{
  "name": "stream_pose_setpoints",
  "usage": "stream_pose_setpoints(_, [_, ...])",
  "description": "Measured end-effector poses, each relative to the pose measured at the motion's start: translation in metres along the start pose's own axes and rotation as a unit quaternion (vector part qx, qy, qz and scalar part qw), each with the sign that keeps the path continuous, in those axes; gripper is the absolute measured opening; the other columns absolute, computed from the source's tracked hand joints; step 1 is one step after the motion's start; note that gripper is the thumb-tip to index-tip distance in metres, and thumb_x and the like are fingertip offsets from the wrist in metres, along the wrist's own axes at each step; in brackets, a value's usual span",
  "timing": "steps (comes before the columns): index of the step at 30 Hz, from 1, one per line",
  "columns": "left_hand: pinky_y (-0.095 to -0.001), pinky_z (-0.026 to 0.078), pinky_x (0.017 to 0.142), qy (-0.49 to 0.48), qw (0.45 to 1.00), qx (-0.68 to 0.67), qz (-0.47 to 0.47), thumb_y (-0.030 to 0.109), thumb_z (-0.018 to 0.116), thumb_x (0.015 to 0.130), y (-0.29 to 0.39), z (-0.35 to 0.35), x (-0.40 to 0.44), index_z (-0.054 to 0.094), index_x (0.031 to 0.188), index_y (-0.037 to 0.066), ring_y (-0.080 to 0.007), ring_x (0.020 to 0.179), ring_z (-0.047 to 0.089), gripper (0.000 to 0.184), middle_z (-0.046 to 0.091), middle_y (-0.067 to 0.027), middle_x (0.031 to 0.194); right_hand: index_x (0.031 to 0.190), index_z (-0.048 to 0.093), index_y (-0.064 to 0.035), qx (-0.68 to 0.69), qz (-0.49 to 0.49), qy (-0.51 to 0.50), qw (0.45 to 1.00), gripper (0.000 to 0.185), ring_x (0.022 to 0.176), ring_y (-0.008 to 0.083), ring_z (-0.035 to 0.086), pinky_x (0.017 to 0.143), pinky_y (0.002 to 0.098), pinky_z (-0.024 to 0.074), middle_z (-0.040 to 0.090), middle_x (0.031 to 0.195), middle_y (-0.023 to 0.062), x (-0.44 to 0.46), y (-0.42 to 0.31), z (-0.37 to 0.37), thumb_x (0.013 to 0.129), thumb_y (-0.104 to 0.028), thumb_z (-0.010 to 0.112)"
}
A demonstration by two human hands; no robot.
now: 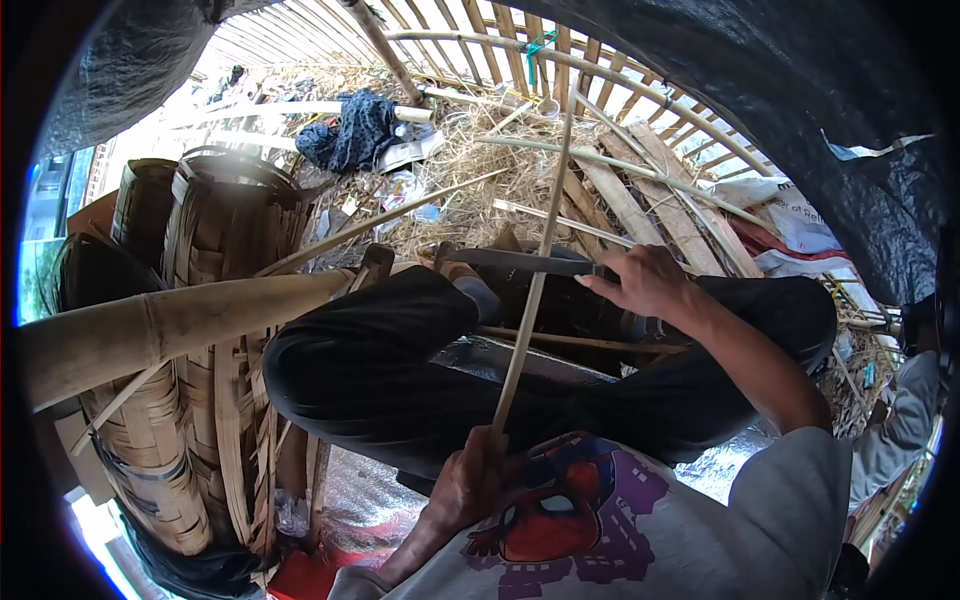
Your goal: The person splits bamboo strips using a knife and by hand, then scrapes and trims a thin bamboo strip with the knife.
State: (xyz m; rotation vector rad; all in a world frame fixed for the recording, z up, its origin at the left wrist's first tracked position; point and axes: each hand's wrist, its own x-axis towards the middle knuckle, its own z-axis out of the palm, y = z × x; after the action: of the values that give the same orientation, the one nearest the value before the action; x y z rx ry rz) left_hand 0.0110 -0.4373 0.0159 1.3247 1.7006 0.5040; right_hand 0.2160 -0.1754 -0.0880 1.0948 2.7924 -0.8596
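Observation:
My left hand (468, 482) is wrapped round the lower end of a long, pale bamboo strip (535, 290), close to my shirt. The strip rises away from me, its far end near the slatted wall. My right hand (640, 280) grips the handle end of a long dark knife (520, 262). The knife's blade lies crosswise at the strip, pointing left over my crossed legs. Whether the blade touches the strip cannot be made out. The knife's handle is mostly hidden in my fingers.
A thick bamboo pole (150, 325) juts in from the left beside tall woven bamboo baskets (225, 225). Ahead lie shavings, planks (615, 190) and a dark blue cloth (365, 130). A slatted bamboo wall (490, 50) curves beyond. Another person's sleeve (903, 405) shows at right.

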Motion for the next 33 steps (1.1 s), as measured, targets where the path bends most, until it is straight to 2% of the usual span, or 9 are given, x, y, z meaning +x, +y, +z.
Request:
stream_pose_setpoints(5, [-0.0511,0.044,0.051,-0.033,0.987,-0.077,-0.135,0.014,0.051,0.096,-0.003,0.001,0.005,0.043,0.102,0.005,-0.0467,0.068,0.060,0.014,0.060,-0.0224,0.067,0.089,0.065,-0.0041,0.046,0.044,0.076,0.995,0.049,0.053,0.0361,0.062,0.057,0.0461,0.0515,0.058,0.052,0.0152,-0.006,-0.004,0.004,0.089,-0.052,0.056])
stream_pose_setpoints(7, [-0.0392,0.042,0.050,-0.020,1.000,0.007,-0.001,0.011,0.075,0.080,-0.014,0.003,-0.001,0.046,0.098,-0.002,-0.0280,0.056,0.052,0.037,0.046,-0.0122,0.084,0.085,0.065,-0.0044,0.055,0.050,0.034,0.997,0.049,0.051,0.0356,0.061,0.056,0.0455,0.0515,0.057,0.052,0.0153,-0.008,-0.016,0.001,0.088,-0.052,0.057])
stream_pose_setpoints(11, [-0.0397,0.042,0.049,-0.038,0.998,0.024,0.053,0.009,0.073,0.082,-0.004,-0.006,0.000,0.046,0.096,0.000,-0.0281,0.057,0.053,0.032,0.044,-0.0114,0.081,0.074,0.062,-0.0048,-0.003,-0.042,0.050,0.998,0.049,0.050,0.0341,0.061,0.051,0.0435,0.0503,0.057,0.051,0.0152,-0.003,0.004,0.000,0.088,-0.052,0.059])
stream_pose_setpoints(13, [-0.0459,0.048,0.049,-0.062,0.995,0.049,0.064,0.018,0.075,0.079,-0.022,0.001,-0.011,0.050,0.101,-0.001,-0.0380,0.066,0.061,0.038,0.049,-0.0187,0.098,0.073,0.063,-0.0036,0.013,0.050,0.109,0.993,0.049,0.050,0.0341,0.062,0.049,0.0431,0.0498,0.056,0.050,0.0140,0.006,0.039,0.006,0.089,-0.050,0.059])
stream_pose_setpoints(17, [-0.0458,0.049,0.049,-0.077,0.994,0.039,0.070,0.017,0.073,0.081,-0.020,0.002,-0.011,0.050,0.104,-0.001,-0.0375,0.065,0.061,0.038,0.048,-0.0194,0.098,0.073,0.063,-0.0021,0.039,0.106,0.052,0.992,0.050,0.053,0.0347,0.063,0.053,0.0429,0.0509,0.056,0.049,0.0145,0.006,0.032,-0.003,0.091,-0.048,0.057])
stream_pose_setpoints(20, [-0.0416,0.042,0.047,-0.013,0.992,0.088,0.094,0.009,0.069,0.085,-0.009,0.000,-0.007,0.047,0.095,0.002,-0.0313,0.055,0.055,0.025,0.048,-0.0130,0.077,0.078,0.067,-0.0037,0.049,-0.012,0.061,0.997,0.055,0.052,0.0299,0.063,0.054,0.0423,0.0510,0.055,0.047,0.0126,-0.001,0.006,0.003,0.091,-0.055,0.052])
stream_pose_setpoints(22, [-0.0424,0.041,0.047,-0.026,0.994,-0.016,-0.109,0.010,0.066,0.088,-0.007,-0.002,-0.007,0.049,0.094,0.004,-0.0330,0.052,0.056,0.019,0.051,-0.0112,0.066,0.078,0.067,-0.0041,0.000,-0.041,0.056,0.998,0.056,0.052,0.0300,0.063,0.054,0.0422,0.0509,0.054,0.047,0.0125,-0.001,0.004,0.002,0.091,-0.056,0.052])
stream_pose_setpoints(28, [-0.0514,0.043,0.045,-0.043,0.995,0.008,-0.094,0.016,0.057,0.093,-0.003,-0.002,-0.007,0.048,0.098,0.007,-0.0459,0.061,0.060,0.013,0.058,-0.0218,0.060,0.070,0.064,-0.0041,-0.011,0.134,-0.023,0.991,0.070,0.053,0.0286,0.064,0.056,0.0437,0.0533,0.058,0.054,0.0149,0.011,0.062,0.002,0.090,-0.068,0.041])
stream_pose_setpoints(33, [-0.0501,0.043,0.043,-0.024,0.997,0.043,-0.060,0.015,0.056,0.093,-0.022,0.006,-0.013,0.049,0.099,0.008,-0.0436,0.057,0.060,0.012,0.058,-0.0199,0.059,0.074,0.065,-0.0038,-0.024,-0.031,-0.006,0.999,0.068,0.052,0.0261,0.063,0.056,0.0430,0.0534,0.057,0.052,0.0125,-0.008,0.008,-0.013,0.090,-0.066,0.044])
